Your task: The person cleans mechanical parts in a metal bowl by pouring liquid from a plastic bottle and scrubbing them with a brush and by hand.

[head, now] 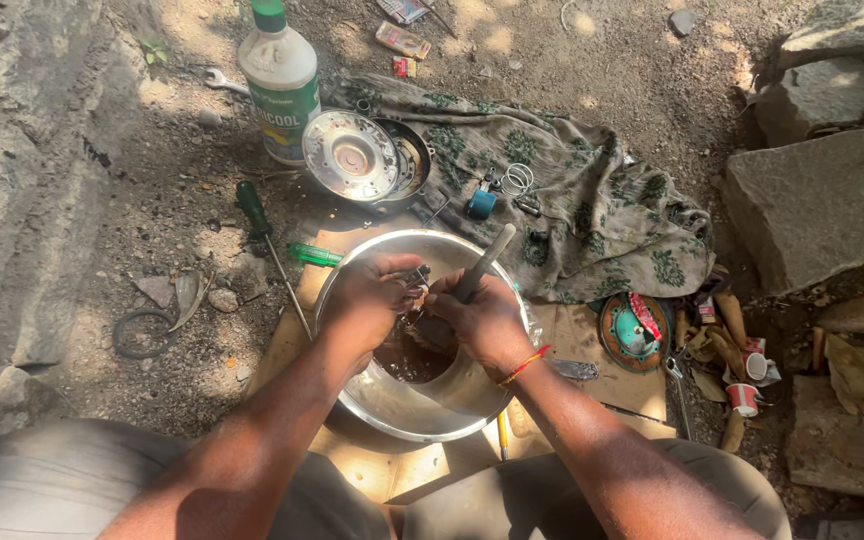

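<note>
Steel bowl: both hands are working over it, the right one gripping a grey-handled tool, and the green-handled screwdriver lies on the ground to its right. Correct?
Not quite. The head view shows the green-handled screwdriver lying left of the steel bowl, not right. Both the left hand and right hand are over it, the right gripping the grey-handled tool.

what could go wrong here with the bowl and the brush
The steel bowl of dark liquid looks tilted on cardboard and may slop over. The brush in the right hand could flick liquid onto the patterned cloth. The small part in the left hand may slip into the murky liquid.
</note>
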